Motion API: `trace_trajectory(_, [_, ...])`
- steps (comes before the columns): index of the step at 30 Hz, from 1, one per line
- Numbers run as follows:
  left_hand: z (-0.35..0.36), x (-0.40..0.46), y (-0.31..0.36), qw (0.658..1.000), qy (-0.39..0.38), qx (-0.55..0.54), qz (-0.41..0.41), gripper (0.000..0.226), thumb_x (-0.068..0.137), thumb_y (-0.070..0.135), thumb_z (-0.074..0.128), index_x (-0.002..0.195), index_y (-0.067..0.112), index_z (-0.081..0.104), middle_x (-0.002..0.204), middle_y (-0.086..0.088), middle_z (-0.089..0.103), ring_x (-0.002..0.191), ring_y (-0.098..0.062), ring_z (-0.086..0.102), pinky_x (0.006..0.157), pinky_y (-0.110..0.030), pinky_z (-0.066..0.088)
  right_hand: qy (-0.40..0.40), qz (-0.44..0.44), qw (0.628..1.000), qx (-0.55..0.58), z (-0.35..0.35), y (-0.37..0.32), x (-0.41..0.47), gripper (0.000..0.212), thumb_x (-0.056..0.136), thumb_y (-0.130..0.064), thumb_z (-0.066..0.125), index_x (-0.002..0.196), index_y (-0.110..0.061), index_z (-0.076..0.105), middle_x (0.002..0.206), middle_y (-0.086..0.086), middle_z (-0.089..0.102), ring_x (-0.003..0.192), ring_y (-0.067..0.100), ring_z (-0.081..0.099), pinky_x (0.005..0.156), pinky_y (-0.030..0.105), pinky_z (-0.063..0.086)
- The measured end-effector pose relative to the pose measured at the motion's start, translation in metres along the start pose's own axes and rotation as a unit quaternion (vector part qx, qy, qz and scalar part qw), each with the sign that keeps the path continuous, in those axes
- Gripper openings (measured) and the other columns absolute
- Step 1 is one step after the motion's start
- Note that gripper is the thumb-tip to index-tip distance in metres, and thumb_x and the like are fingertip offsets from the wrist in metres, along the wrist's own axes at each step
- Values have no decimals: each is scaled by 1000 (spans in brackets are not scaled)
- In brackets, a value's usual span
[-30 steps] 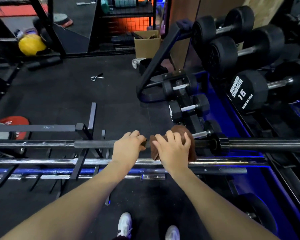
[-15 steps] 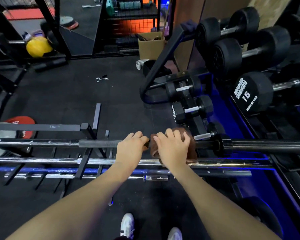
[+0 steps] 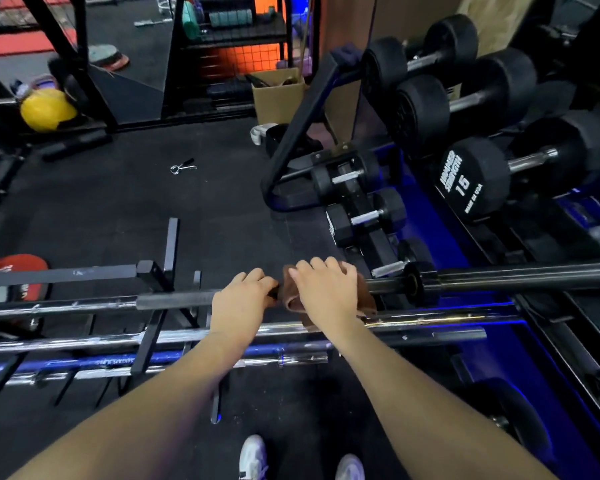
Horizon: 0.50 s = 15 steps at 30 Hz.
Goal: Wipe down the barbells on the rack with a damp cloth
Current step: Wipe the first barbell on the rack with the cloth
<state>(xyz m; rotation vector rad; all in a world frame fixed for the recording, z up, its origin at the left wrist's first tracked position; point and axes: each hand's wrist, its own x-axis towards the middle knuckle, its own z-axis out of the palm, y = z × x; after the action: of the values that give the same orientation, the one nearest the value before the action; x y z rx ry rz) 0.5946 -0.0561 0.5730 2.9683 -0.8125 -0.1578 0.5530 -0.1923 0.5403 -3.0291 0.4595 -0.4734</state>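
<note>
Right hand (image 3: 326, 292) still presses a crumpled brown cloth (image 3: 293, 301) around the top barbell (image 3: 174, 301), barely shifted from a second ago; left hand (image 3: 239, 299) grips the dark, rough shaft beside it, above chrome bars (image 3: 84, 341).

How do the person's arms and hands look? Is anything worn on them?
Both forearms are bare, with no sleeves in view. The left hand and the right hand wear no gloves, and no watch, ring or wristband can be seen. White shoes show below.
</note>
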Motion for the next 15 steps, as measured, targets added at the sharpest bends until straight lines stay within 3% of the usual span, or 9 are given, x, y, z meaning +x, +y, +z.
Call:
trace_trajectory(3, [-1, -1, -1, 1000, -12, -3, 6, 29, 93, 40, 51, 122, 37, 56, 112, 10, 51, 105, -11, 47, 65, -29, 44, 52, 8, 999, -12, 2, 36, -15, 33, 94, -41, 43, 77, -22, 63, 74, -3, 61, 80, 22, 59, 95, 48, 42])
trace_trajectory(6, [-3, 0, 1, 1000, -20, -22, 3, 33, 92, 38, 53, 125, 35, 55, 115, 11, 52, 108, -12, 47, 71, -29, 44, 71, 31, 997, -20, 3, 70, -23, 34, 94, -41, 39, 78, -22, 63, 77, -4, 61, 88, 21, 58, 103, 49, 31])
trace_trajectory(10, [-3, 4, 2, 999, -25, -28, 4, 34, 92, 38, 54, 126, 34, 56, 117, 10, 53, 109, -13, 48, 75, -29, 45, 119, 108, 987, 11, 5, 50, -22, 35, 94, -40, 40, 78, -22, 65, 74, -5, 61, 85, 20, 59, 100, 48, 32])
trace_trajectory(15, [-1, 0, -4, 999, -16, -36, -4, 33, 92, 37, 54, 125, 35, 57, 115, 10, 53, 107, -12, 48, 71, -28, 44, 122, 103, 987, 16, 7, 25, -24, 32, 92, -40, 43, 78, -24, 66, 74, -7, 61, 81, 17, 58, 101, 46, 29])
